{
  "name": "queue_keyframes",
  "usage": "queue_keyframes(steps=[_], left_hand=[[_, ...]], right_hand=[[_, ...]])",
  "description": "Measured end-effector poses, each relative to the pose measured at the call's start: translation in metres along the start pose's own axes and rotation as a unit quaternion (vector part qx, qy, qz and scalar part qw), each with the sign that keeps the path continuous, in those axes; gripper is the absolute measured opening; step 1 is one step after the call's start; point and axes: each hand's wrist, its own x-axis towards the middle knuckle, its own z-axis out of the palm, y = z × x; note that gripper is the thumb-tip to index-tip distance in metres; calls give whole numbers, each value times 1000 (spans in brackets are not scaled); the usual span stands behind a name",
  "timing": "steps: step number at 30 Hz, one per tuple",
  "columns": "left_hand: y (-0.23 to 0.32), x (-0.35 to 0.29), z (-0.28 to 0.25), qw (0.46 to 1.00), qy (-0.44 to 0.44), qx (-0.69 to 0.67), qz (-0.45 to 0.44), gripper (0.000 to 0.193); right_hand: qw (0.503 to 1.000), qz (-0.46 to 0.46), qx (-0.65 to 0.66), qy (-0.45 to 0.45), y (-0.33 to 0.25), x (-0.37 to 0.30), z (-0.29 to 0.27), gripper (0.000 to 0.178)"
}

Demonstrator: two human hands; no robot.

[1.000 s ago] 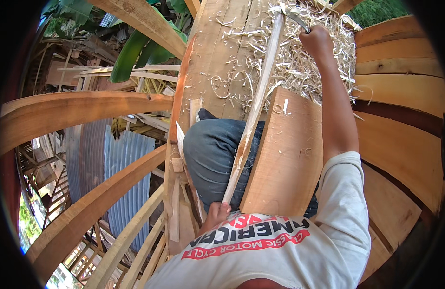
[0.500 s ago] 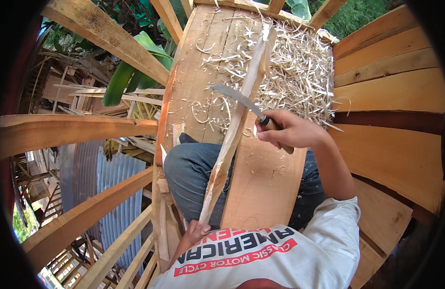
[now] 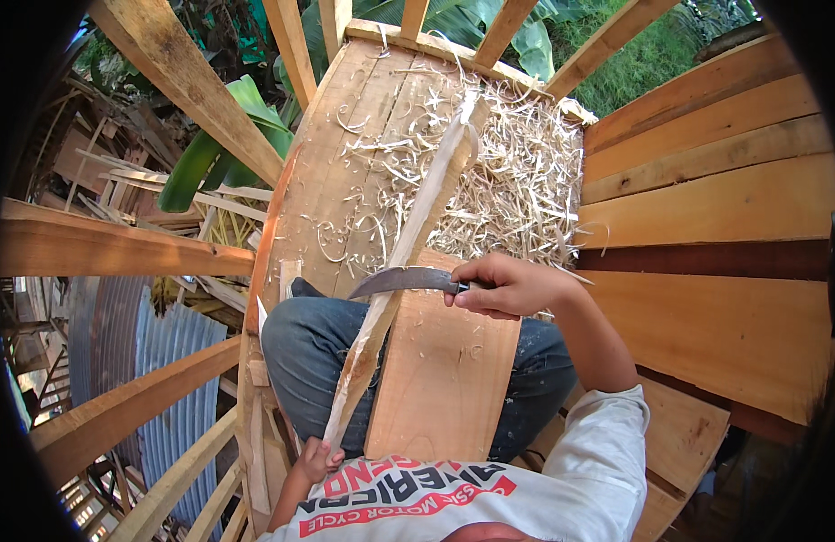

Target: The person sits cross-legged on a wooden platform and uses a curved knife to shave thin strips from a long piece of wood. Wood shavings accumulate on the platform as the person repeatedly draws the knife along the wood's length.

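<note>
A long, pale strip of wood (image 3: 419, 212) slants from my lap to the far part of the plank floor, partly shaved and rough-edged. My left hand (image 3: 319, 459) is closed around its near end, close to my shirt. In my right hand (image 3: 501, 287) is a curved knife (image 3: 395, 281), gripped by its handle, which the fingers mostly cover. Its blade points left and lies across the middle of the strip; whether it is biting into the wood I cannot tell. A wide board (image 3: 449, 370) rests over my lap, under the strip and the right hand.
Curly wood shavings (image 3: 517, 185) are heaped on the floor planks (image 3: 332, 149) ahead. Slats (image 3: 128, 248) rise along the left and far sides, and a plank wall (image 3: 707, 194) stands at the right. Beyond the left slats are corrugated sheets (image 3: 178, 361) and a green leaf (image 3: 223, 149).
The knife has come nearer to me along the strip, from its upper part to its middle, with the right hand. My left hand keeps its hold. The whole view has shifted a little.
</note>
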Motion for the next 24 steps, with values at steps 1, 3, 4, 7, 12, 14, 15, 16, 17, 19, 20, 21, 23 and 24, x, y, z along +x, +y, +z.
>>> queue_keyframes(steps=[1, 3, 4, 7, 12, 14, 15, 16, 17, 19, 20, 21, 23, 24], left_hand=[[0, -1, 1, 1000, 7, -6, -6, 66], [0, 4, -4, 1000, -27, 2, 0, 66], [-2, 0, -8, 999, -38, 6, -2, 66], [-10, 3, -9, 999, -38, 17, 29, 66], [-3, 1, -5, 999, -39, -11, -1, 65], [-2, -1, -4, 999, -37, -5, -4, 65], [-1, 0, -3, 999, -32, 8, -1, 65], [0, 0, -3, 999, -27, 21, 2, 65], [-4, 0, -6, 999, -28, 20, 2, 65], [-9, 4, -9, 999, -38, 20, 3, 66], [-11, 3, -9, 1000, -25, 12, 1, 66], [-9, 1, -3, 1000, -8, 1, 0, 66], [-5, 3, -1, 1000, -5, 2, 4, 67], [-6, 1, -3, 1000, -11, 11, 5, 67]], right_hand=[[998, -49, 5, 48, 5, -4, -13, 25], [870, -172, 79, 455, 19, -14, -71, 19], [798, -219, 142, 543, 26, -27, -94, 19], [763, -234, 203, 568, 8, -39, -91, 17], [833, -198, 291, 428, 14, -33, -29, 12], [860, -155, 317, 368, 23, -30, -12, 17], [897, -129, 278, 318, 24, -29, -7, 18], [929, -102, 237, 265, 24, -27, -3, 20], [960, -82, 175, 201, 23, -24, -1, 19], [982, -49, 126, 129, 14, -14, -2, 16], [990, -32, 100, 92, 10, -11, -6, 15], [994, -24, 70, 74, 5, -7, -13, 15], [989, -77, 52, 115, 3, -10, -44, 15], [951, -109, 62, 282, 0, -11, -57, 13]])
